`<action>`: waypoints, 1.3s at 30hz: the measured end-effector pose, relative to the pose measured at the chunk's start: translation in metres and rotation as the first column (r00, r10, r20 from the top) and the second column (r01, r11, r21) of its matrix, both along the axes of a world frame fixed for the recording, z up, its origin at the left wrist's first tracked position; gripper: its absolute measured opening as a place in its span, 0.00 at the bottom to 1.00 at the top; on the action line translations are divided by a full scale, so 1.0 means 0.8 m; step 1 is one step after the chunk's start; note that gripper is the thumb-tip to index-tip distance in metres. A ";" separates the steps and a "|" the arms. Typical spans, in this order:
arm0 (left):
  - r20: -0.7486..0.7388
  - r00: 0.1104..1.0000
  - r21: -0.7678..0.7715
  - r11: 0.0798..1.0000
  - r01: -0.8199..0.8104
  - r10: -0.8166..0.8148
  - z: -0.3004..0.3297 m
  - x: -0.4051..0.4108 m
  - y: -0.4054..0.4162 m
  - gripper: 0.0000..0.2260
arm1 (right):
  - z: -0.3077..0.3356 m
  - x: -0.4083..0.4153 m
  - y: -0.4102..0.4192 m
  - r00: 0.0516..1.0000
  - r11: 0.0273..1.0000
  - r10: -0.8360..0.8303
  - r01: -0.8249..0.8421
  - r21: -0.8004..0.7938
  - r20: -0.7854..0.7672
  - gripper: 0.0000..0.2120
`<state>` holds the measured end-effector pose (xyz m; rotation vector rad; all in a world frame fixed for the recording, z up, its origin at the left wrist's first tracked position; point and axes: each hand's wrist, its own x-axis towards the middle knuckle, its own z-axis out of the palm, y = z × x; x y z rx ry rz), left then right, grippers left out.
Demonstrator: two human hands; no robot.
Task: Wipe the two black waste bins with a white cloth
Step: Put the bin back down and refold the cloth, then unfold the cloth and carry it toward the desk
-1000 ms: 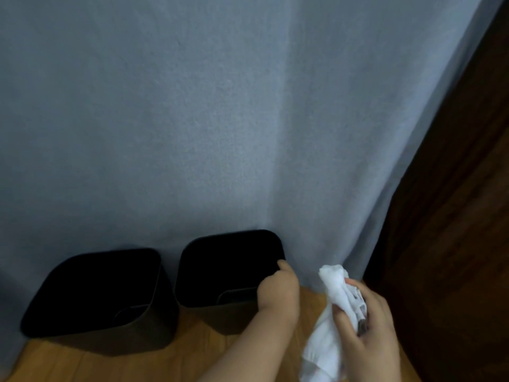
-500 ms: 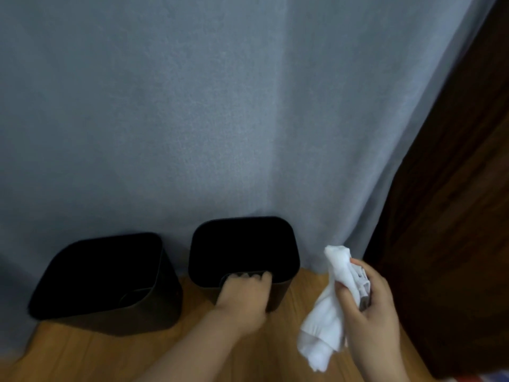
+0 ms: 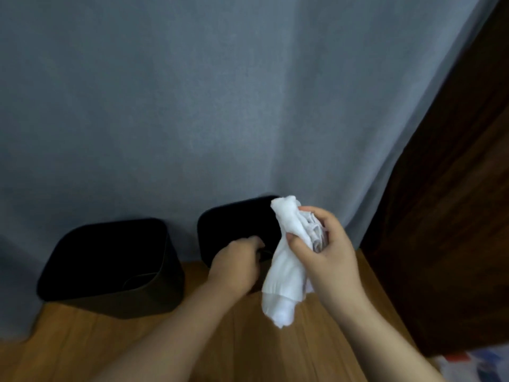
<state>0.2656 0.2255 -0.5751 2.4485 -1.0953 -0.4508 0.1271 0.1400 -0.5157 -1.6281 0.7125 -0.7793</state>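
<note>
Against the grey curtain (image 3: pixel 192 106), the left hand (image 3: pixel 237 267) now grips the right bin's (image 3: pixel 234 224) near rim while the right hand (image 3: pixel 327 252), clutching the bunched white cloth (image 3: pixel 286 260), has swung in at its 3 o'clock, so wiping looks imminent.

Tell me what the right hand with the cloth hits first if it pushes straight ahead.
Probably the right bin: the right hand and white cloth sit just before its rim, though depth is unclear.

Black bins (image 3: pixel 110 260), white cloth (image 3: pixel 286 271), grey-blue curtain (image 3: pixel 192 106), brown wooden floor (image 3: pixel 248 340).
</note>
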 end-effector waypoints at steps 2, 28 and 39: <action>-0.356 0.915 -0.333 0.890 -0.312 0.188 0.048 0.000 0.013 0.07 | 0.014 0.015 0.000 1.000 1.000 0.008 -0.007 -0.017 0.021 0.19; -0.902 0.427 -0.376 0.593 -0.712 -0.061 0.269 0.038 0.107 0.17 | 0.191 0.065 0.019 0.979 0.838 0.199 -0.193 0.511 0.044 0.10; -0.927 0.335 -0.356 0.666 -0.655 -0.165 0.641 -0.036 0.090 0.17 | 0.573 -0.026 0.031 0.991 0.992 -0.090 0.081 -0.095 -0.098 0.04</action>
